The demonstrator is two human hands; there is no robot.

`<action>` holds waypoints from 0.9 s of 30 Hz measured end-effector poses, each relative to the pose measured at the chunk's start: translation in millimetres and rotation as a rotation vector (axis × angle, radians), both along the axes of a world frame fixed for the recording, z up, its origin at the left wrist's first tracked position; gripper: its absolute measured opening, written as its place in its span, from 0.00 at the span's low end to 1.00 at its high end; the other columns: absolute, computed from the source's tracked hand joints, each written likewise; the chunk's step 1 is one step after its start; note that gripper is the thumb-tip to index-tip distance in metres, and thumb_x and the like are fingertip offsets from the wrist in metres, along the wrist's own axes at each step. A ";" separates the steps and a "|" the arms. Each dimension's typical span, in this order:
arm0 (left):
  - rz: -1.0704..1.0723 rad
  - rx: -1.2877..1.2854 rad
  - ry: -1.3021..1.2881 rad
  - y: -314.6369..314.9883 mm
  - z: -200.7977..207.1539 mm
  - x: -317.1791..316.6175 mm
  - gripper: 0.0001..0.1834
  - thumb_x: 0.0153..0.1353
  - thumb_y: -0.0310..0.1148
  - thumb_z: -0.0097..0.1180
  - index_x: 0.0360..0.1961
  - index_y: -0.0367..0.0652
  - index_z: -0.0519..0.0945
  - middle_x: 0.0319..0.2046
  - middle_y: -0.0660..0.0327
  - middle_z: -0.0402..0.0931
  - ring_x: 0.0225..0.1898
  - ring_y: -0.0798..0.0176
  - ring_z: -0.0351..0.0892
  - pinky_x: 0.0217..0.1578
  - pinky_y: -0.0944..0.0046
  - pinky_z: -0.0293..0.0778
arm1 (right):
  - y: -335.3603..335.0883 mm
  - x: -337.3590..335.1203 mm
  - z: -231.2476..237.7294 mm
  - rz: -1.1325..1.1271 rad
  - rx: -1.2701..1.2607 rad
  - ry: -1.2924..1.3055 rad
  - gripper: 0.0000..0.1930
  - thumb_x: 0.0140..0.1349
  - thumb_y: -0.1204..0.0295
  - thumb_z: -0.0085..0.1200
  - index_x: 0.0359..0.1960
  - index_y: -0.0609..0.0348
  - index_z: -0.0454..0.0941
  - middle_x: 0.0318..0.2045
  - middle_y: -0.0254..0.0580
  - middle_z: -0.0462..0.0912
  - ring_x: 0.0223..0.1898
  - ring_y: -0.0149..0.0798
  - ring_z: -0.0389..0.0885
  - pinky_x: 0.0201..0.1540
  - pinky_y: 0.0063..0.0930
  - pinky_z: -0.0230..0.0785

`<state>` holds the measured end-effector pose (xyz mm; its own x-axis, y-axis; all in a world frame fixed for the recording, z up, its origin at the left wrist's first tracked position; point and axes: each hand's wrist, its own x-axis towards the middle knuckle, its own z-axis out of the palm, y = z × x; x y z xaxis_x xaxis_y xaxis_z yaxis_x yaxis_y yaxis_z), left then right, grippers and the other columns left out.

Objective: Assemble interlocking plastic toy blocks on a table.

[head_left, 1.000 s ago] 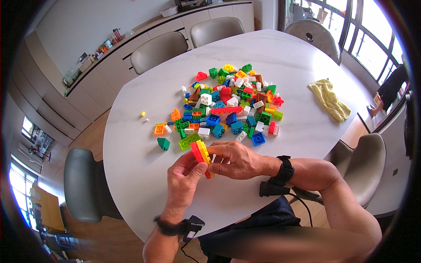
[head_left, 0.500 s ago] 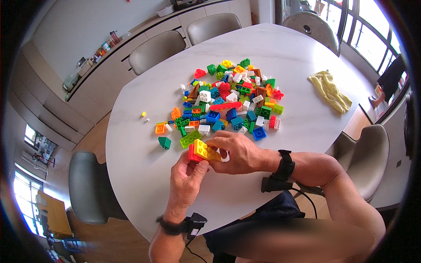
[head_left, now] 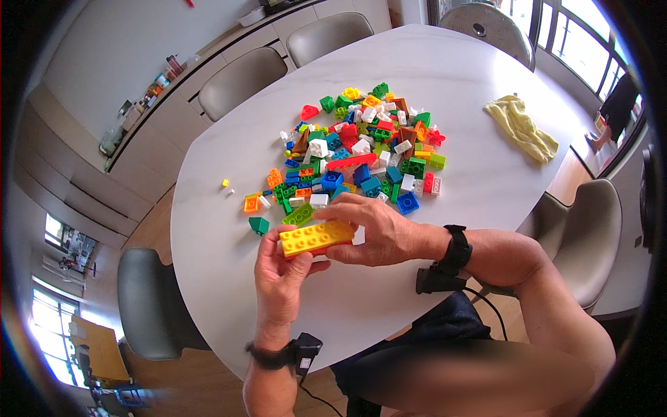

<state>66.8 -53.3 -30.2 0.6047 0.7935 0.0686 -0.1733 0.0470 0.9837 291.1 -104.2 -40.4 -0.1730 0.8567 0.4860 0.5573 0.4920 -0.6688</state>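
Note:
Between my two hands, above the near part of the table, is a long yellow toy brick (head_left: 313, 238) with two rows of studs facing up. A strip of red brick (head_left: 300, 254) shows beneath it, pressed against its underside. My left hand (head_left: 279, 271) grips the left end, thumb in front and fingers behind. My right hand (head_left: 379, 233) closes round the right end, hiding part of it. Just beyond the hands lie a lime green brick (head_left: 298, 214) and a dark green sloped brick (head_left: 259, 225).
A heap of mixed coloured bricks (head_left: 361, 160) covers the middle of the white table (head_left: 229, 160). A crumpled yellow cloth (head_left: 521, 128) lies to the right. Chairs (head_left: 240, 82) stand round the table. Black bands with cabled devices (head_left: 306, 353) are on my wrists. Another person (head_left: 615, 115) is partly visible at far right.
The yellow brick has turned from slanted to nearly level and now covers most of the red one. My right hand has shifted its hold along it. The view has moved slightly.

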 end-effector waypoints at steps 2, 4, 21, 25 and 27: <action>0.032 -0.032 -0.054 1.2 -1.4 -1.2 0.24 0.71 0.30 0.61 0.65 0.44 0.68 0.55 0.55 0.79 0.54 0.55 0.85 0.49 0.53 0.88 | -0.2 4.2 2.2 0.047 -0.177 0.119 0.37 0.65 0.56 0.70 0.70 0.60 0.69 0.52 0.48 0.84 0.47 0.42 0.87 0.48 0.33 0.84; 0.084 -0.096 -0.129 2.0 0.5 -1.6 0.25 0.72 0.34 0.62 0.65 0.46 0.68 0.56 0.55 0.79 0.53 0.53 0.86 0.46 0.55 0.88 | 1.2 5.7 -0.3 0.101 -0.320 0.331 0.37 0.66 0.57 0.68 0.71 0.61 0.66 0.53 0.48 0.84 0.47 0.39 0.87 0.48 0.32 0.84; 0.104 -0.212 -0.212 4.8 4.2 -4.7 0.22 0.70 0.26 0.55 0.63 0.45 0.67 0.59 0.50 0.76 0.58 0.45 0.83 0.50 0.48 0.87 | -0.1 11.1 9.0 0.247 -0.593 0.887 0.24 0.76 0.70 0.55 0.69 0.65 0.68 0.48 0.46 0.86 0.39 0.33 0.88 0.45 0.32 0.85; 0.125 -0.237 -0.248 10.0 2.5 -10.1 0.24 0.66 0.24 0.54 0.62 0.44 0.67 0.58 0.50 0.75 0.58 0.46 0.82 0.51 0.47 0.87 | -0.9 10.5 11.9 0.201 -0.589 0.920 0.23 0.73 0.71 0.55 0.66 0.67 0.70 0.40 0.42 0.85 0.36 0.33 0.87 0.41 0.30 0.85; 0.128 -0.230 -0.252 10.6 3.8 -11.7 0.24 0.65 0.23 0.53 0.62 0.44 0.67 0.58 0.49 0.76 0.58 0.45 0.82 0.51 0.47 0.87 | -0.7 10.9 12.3 0.180 -0.604 0.948 0.21 0.73 0.71 0.53 0.65 0.66 0.71 0.37 0.42 0.84 0.35 0.33 0.87 0.41 0.30 0.85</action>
